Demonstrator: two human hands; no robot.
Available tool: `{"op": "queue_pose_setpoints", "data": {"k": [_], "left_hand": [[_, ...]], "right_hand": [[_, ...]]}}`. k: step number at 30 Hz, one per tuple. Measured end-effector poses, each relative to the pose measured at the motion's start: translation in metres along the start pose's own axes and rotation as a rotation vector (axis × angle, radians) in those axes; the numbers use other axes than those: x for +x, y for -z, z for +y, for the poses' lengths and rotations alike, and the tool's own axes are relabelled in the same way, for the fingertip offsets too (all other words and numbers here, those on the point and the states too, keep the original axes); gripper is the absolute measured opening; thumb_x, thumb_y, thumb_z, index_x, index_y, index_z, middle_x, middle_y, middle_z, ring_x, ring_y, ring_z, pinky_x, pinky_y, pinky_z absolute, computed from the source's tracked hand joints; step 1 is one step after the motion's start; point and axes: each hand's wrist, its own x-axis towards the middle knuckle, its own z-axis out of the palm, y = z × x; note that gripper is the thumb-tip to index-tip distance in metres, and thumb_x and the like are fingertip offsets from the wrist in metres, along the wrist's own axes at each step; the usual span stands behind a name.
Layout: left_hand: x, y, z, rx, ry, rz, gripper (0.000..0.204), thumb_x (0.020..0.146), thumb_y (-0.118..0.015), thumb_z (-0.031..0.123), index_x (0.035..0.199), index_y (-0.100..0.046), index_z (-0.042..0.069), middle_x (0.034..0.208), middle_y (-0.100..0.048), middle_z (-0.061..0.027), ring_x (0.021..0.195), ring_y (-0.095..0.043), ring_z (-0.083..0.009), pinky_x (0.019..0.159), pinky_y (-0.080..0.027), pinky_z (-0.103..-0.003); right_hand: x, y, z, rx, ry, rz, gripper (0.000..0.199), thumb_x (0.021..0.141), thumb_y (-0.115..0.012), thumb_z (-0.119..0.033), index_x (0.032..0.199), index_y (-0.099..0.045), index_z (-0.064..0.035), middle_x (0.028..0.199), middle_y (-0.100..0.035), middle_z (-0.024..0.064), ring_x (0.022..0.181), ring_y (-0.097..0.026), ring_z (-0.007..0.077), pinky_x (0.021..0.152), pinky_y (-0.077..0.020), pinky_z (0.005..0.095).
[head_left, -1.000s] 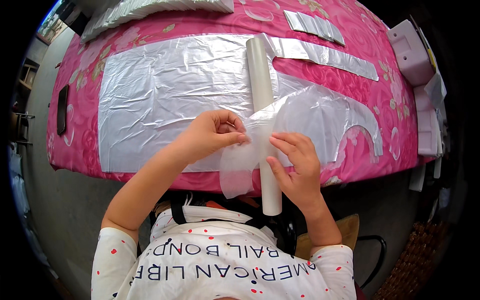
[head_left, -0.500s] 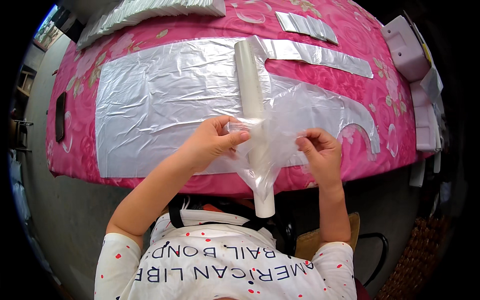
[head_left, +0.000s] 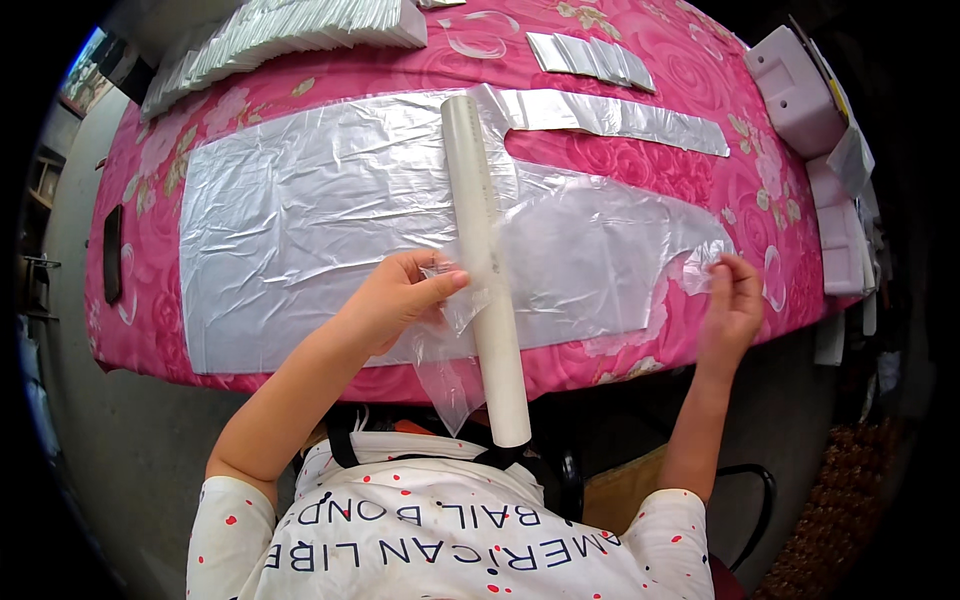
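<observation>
A thin, wrinkled plastic sheet (head_left: 315, 225), shaped like an apron with curved cut-outs and strap-like ends, lies spread on the table. Across its middle rests a long off-white tube (head_left: 475, 200), its near end jutting past the table edge toward me. Just left of the tube, my left hand (head_left: 405, 300) pinches a loose clear bit of film (head_left: 450, 385) that hangs down over the table edge. Out to the right, my right hand (head_left: 732, 305) has thumb and fingers together on the tip of the sheet's nearer strap (head_left: 707, 262), slightly lifted.
A pink flowered cloth (head_left: 590, 30) covers the table. Far left stands a long row of folded plastic packs (head_left: 290, 40), and a smaller stack (head_left: 590, 60) lies at the back. White foam boxes (head_left: 795, 90) line the right edge. A dark flat object (head_left: 113, 255) sits at the left.
My right hand has moved right from beside the tube to the strap's tip. The film bunched over the tube has spread out right, while my left hand keeps its bit, now hanging lower.
</observation>
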Motion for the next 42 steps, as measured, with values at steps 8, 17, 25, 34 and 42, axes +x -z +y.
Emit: {"op": "queue_pose_setpoints", "data": {"k": [8, 17, 25, 34, 42], "left_hand": [[-0.014, 0.034, 0.011, 0.077, -0.031, 0.091, 0.012, 0.086, -0.063, 0.016, 0.09, -0.059, 0.005, 0.072, -0.058, 0.0023, 0.059, -0.051, -0.0029, 0.049, -0.042, -0.019], [-0.077, 0.156, 0.035, 0.375, -0.098, 0.408, 0.008, 0.085, -0.063, 0.013, 0.085, -0.058, 0.006, 0.068, -0.053, 0.0061, 0.056, -0.044, 0.0002, 0.049, -0.035, -0.016], [-0.1, 0.184, 0.049, 1.275, -0.536, 0.821, 0.022, 0.077, -0.066, 0.008, 0.098, -0.058, 0.002, 0.093, -0.059, -0.0071, 0.087, -0.056, -0.0191, 0.076, -0.044, -0.03], [-0.02, -0.003, -0.001, 1.238, -0.878, 0.2, 0.052, 0.082, -0.056, 0.011, 0.128, -0.039, -0.005, 0.134, -0.039, -0.0205, 0.124, -0.037, -0.0359, 0.103, -0.031, -0.041], [0.02, -0.007, -0.027, 1.539, -0.736, 0.302, 0.058, 0.086, -0.043, 0.02, 0.133, -0.029, -0.01, 0.141, -0.027, -0.0249, 0.134, -0.023, -0.0351, 0.11, -0.017, -0.043]], "right_hand": [[-0.108, -0.064, -0.057, -0.523, -0.045, -1.034, 0.053, 0.074, -0.062, -0.055, 0.069, -0.063, -0.0024, 0.056, -0.059, 0.014, 0.052, -0.059, 0.0311, 0.05, -0.047, 0.0396], [-0.104, -0.061, -0.058, -0.428, -0.196, -1.043, 0.045, 0.076, -0.062, -0.048, 0.074, -0.066, -0.0034, 0.06, -0.061, 0.0146, 0.056, -0.06, 0.0322, 0.054, -0.0468, 0.0404], [-0.102, -0.065, -0.065, -0.485, -0.235, -1.097, 0.04, 0.075, -0.065, -0.042, 0.082, -0.067, -0.0029, 0.064, -0.062, 0.0154, 0.058, -0.062, 0.0295, 0.055, -0.0474, 0.036], [-0.107, -0.067, -0.063, -0.451, -0.238, -1.066, 0.045, 0.075, -0.063, -0.047, 0.075, -0.066, -0.0025, 0.063, -0.062, 0.0159, 0.059, -0.061, 0.0331, 0.056, -0.048, 0.0414], [-0.102, -0.059, -0.054, -0.42, -0.295, -1.139, 0.053, 0.077, -0.061, -0.053, 0.072, -0.065, -0.0005, 0.062, -0.062, 0.0156, 0.059, -0.061, 0.0329, 0.055, -0.0481, 0.04]]}}
